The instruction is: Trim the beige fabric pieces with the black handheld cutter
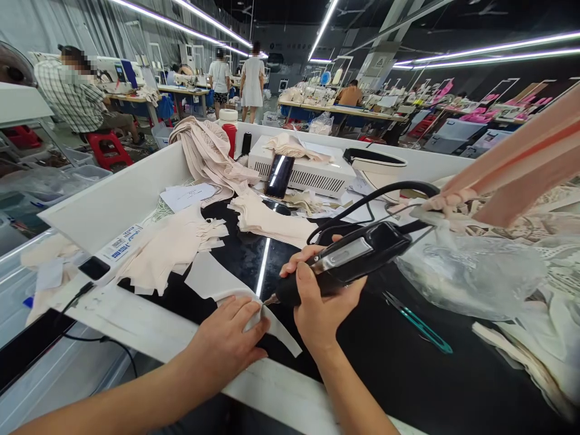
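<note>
A pale, curved fabric piece (208, 278) lies on the black work surface (389, 362). My left hand (231, 335) is closed on its near edge, and a little of the cloth lifts beside the fingertips. In my right hand (321, 308) is a black corded hand tool (351, 260) with a metal plate on its side. Its thin metal tip points left and meets the cloth next to my left fingers; whether it touches the fabric or just hovers, I cannot tell. Stacks of beige fabric pieces (167, 248) and a second stack (276, 220) lie beyond my hands.
Teal-handled tweezers (421, 326) lie at right, near a clear plastic bag (471, 272). A white vented box (299, 172) with a phone (279, 175) leaning on it stands behind. The tool's black cable (380, 190) arches rightward. White panels (122, 199) border the table. People sit and stand farther back.
</note>
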Demonstrator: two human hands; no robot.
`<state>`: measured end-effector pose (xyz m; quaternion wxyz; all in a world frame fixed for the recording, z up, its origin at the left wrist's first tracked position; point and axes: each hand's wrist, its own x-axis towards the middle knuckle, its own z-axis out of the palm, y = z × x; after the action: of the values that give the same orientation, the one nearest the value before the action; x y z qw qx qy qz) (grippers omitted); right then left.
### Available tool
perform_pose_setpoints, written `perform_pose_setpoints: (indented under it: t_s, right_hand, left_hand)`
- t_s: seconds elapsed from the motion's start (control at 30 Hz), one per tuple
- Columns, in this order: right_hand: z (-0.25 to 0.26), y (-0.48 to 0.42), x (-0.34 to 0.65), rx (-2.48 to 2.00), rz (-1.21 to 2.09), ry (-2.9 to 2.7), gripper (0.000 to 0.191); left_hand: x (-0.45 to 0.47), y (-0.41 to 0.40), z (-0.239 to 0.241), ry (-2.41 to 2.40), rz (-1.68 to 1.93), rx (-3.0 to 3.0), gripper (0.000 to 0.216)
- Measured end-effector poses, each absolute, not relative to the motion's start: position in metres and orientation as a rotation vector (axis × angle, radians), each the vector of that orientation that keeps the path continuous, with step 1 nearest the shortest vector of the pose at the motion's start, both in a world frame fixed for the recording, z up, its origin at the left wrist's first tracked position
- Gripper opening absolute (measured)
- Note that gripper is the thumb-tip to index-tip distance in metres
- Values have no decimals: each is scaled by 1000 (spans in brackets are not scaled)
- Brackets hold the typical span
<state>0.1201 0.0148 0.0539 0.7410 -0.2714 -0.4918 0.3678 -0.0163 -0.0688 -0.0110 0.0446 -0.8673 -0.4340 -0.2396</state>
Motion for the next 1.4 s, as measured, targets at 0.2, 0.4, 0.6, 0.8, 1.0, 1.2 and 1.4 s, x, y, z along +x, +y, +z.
perform_pose_setpoints:
  t_s: [0.2, 0.4, 0.6, 0.8, 1.0, 1.2, 1.4]
  right_hand:
    - [51, 17, 121, -642, 786, -1083, 35]
    - [54, 18, 136, -751, 771, -1116, 38]
    - [58, 15, 158, -850, 697, -1176, 46]
    - [69, 7, 172, -1158, 559, -1207, 49]
    - [67, 9, 182, -1124, 513, -1245, 48]
    - [61, 2, 185, -875, 710, -1137, 47]
    - [61, -6, 185, -681, 781, -1095, 48]
  left_hand:
    - [-13, -67, -17, -1332, -780, -2609, 46]
    - [-17, -54, -20, -1318, -800, -2705, 32]
    - [-40, -30, -4, -1218, -565, -2850, 22]
    - [-47, -19, 7, -1252, -401, -2870, 12]
    - [-14, -18, -7, -1668, -60, -2648, 17]
    - [7, -30, 30, -1992, 141, -2672, 16]
    - [-17, -38, 38, -1802, -21, -2594, 17]
